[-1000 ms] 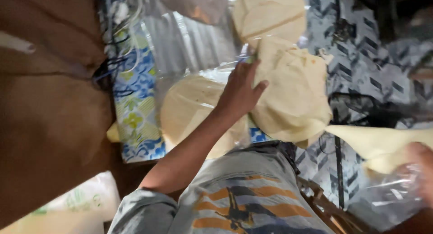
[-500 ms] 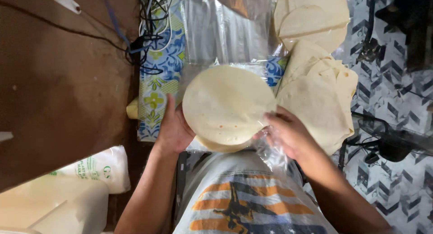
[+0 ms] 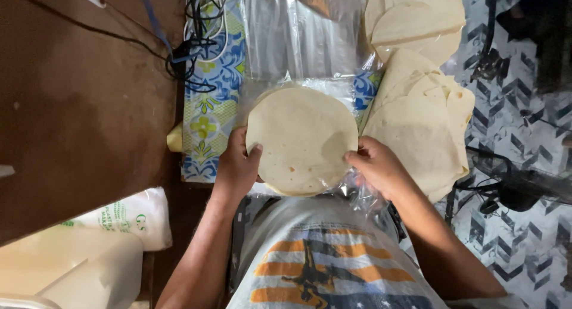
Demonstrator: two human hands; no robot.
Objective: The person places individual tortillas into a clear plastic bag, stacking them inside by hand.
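You hold a round stack of pale flatbreads (image 3: 302,139) between both hands, near your body and just above the hem of your striped shirt (image 3: 322,261). Your left hand (image 3: 237,166) is clamped on the stack's left edge, thumb on top and fingers tucked under, while your right hand (image 3: 378,166) pinches the right edge together with a fold of clear plastic wrap (image 3: 357,193). Gripping opposite edges like this seems meant to keep the thin rounds squared up and level, so none slides off, and the right hand's hold on the film looks like a way of keeping the wrap tight against the stack. The stack sits over a sheet of clear plastic (image 3: 292,41) that runs to the far side, laid on a blue and yellow patterned cloth (image 3: 208,106). Just to the right, almost touching the stack, lies a loose heap of more flatbreads (image 3: 423,124), overlapping and partly folded, with further rounds (image 3: 417,17) at the far right; they crowd your right hand's side. On the far left, a tangle of dark cables (image 3: 190,41) lies on the cloth's edge beside a brown surface (image 3: 77,106). Near left sits a white printed bag (image 3: 128,217), well apart from your hands.
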